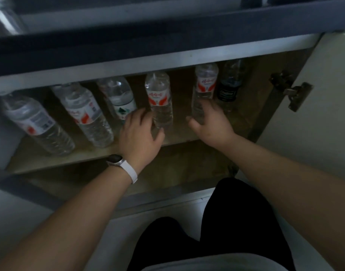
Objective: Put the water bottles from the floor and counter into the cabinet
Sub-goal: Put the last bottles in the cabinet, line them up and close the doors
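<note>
Several clear water bottles stand on the wooden cabinet shelf point(56, 160) under the counter. My left hand point(139, 134), with a white watch at the wrist, grips the base of a red-labelled bottle point(159, 94) at the shelf's middle. My right hand point(210, 121) grips the lower part of another red-labelled bottle point(205, 83) to its right. A dark-labelled bottle point(229, 85) stands behind that one. Left of my hands are a green-labelled bottle point(119, 96) and two more red-labelled bottles point(83, 112) point(33, 122).
The cabinet door point(324, 106) hangs open at the right, with its metal hinge point(294, 92) showing. The dark counter edge point(167, 34) runs above the opening. A lower shelf point(177, 173) lies below. My dark-trousered knees point(216, 231) are above the pale floor.
</note>
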### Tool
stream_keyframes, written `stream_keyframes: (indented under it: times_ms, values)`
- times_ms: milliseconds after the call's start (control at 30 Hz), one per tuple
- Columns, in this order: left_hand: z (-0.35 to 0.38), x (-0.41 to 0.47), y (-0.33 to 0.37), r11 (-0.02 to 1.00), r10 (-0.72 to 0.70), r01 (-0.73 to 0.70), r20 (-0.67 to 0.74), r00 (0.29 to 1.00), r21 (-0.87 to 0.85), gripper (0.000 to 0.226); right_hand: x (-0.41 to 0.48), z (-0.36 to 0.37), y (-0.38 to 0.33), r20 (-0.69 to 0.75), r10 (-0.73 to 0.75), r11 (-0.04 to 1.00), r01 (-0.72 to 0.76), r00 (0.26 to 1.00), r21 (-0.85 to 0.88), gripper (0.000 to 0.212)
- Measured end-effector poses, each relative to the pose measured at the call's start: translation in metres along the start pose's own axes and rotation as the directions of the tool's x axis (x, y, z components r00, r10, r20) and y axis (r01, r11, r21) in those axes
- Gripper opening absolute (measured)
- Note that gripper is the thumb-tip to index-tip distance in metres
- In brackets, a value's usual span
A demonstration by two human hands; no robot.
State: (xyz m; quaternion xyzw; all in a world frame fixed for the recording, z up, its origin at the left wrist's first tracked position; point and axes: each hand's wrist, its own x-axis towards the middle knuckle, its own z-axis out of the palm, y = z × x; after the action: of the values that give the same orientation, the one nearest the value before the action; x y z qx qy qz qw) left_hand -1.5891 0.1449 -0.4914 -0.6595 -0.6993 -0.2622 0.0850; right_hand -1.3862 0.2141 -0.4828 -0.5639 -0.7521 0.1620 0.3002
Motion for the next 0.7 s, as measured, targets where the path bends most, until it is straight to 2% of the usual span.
stream_keyframes:
  times_ms: [67,200,367,500,700]
  values:
    - [-0.001,-0.001,-0.015,0.996,-0.084,0.084,-0.029,0.996,-0.027,0.056,0.001,0.007,-0.012,0.034,0.003,1.0,-0.003,0.999,0.008,0.068]
    - [0.001,0.0,-0.029,0.94,-0.283,0.269,-0.039,0.958,-0.211,0.069,0.01,0.024,-0.035,0.083,0.017,0.998,-0.022,0.996,0.066,0.073]
    - [0.012,0.014,-0.038,0.786,-0.43,0.339,-0.063,0.901,-0.517,0.071,0.025,0.046,-0.06,0.075,0.051,0.969,-0.067,0.996,0.237,0.072]
    - [0.021,0.028,-0.05,0.692,-0.486,0.37,-0.021,0.874,-0.62,0.072,0.036,0.062,-0.066,0.064,0.135,0.929,-0.149,0.989,0.339,0.078]
    - [0.033,0.042,-0.059,0.662,-0.491,0.399,0.035,0.87,-0.634,0.079,0.049,0.08,-0.069,0.045,0.231,0.901,-0.232,0.972,0.367,0.081]
